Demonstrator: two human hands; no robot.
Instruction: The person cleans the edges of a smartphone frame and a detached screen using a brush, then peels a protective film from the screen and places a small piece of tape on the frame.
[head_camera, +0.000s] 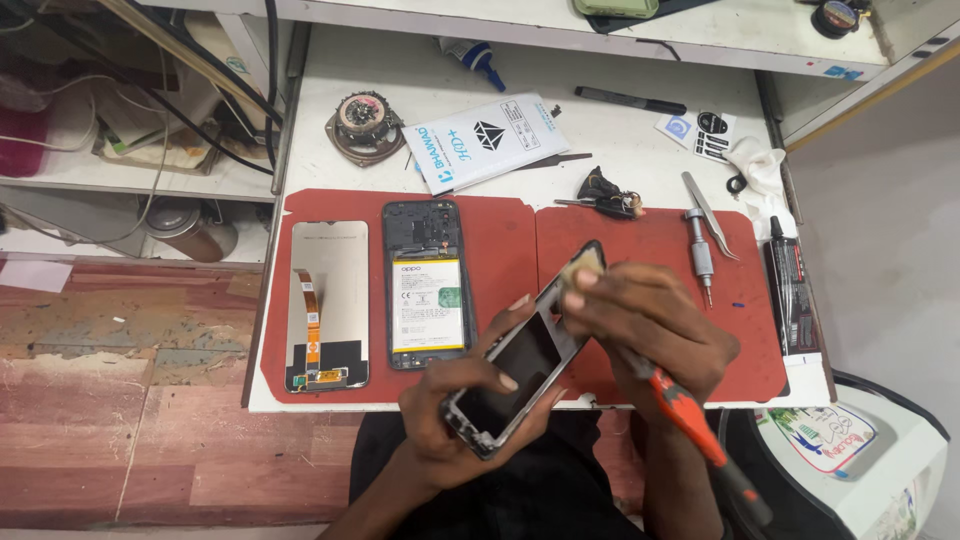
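Nearest, the left hand (450, 410) grips a black phone frame (520, 365), tilted above the near edge of the red mat (500, 240). The right hand (650, 325), closed around an orange-handled tool (690, 415), works the frame's far end; steady, light pressure seems wise there.

hands: left hand (455, 400), right hand (650, 325) bare, no rings | forearms: unsleeved | clothing: dark garment below
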